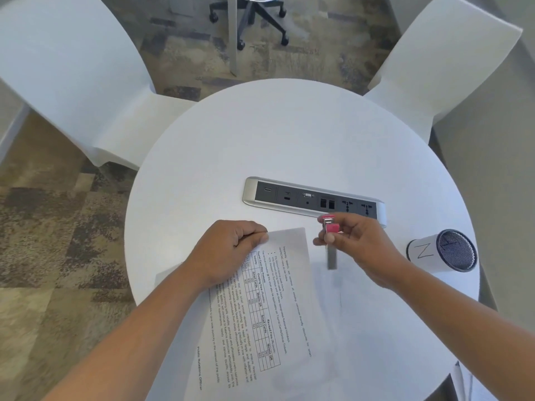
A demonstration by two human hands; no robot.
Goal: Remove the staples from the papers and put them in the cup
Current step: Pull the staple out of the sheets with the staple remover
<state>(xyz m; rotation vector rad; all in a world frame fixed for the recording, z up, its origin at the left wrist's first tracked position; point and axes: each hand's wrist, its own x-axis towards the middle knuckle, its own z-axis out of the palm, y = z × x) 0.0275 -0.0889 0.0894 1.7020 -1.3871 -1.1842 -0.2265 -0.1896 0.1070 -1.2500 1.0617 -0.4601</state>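
Printed papers (pixel 278 308) with text and a table lie on the round white table (pixel 289 134), turned sideways to me. My left hand (pixel 228 253) presses on their upper left corner with curled fingers. My right hand (pixel 356 247) is raised just right of the papers' top edge, its fingertips pinching a small pink and metal staple remover (pixel 329 226). A mesh cup (pixel 443 250) wrapped in white paper marked with a letter lies on its side at the right, its open mouth facing right. No staple is visible.
A silver and black power and data socket strip (pixel 312 199) sits in the table just beyond my hands. Two white chairs (pixel 72 76) (pixel 440 70) stand at the far left and far right. An office chair base (pixel 252 15) is on the carpet beyond.
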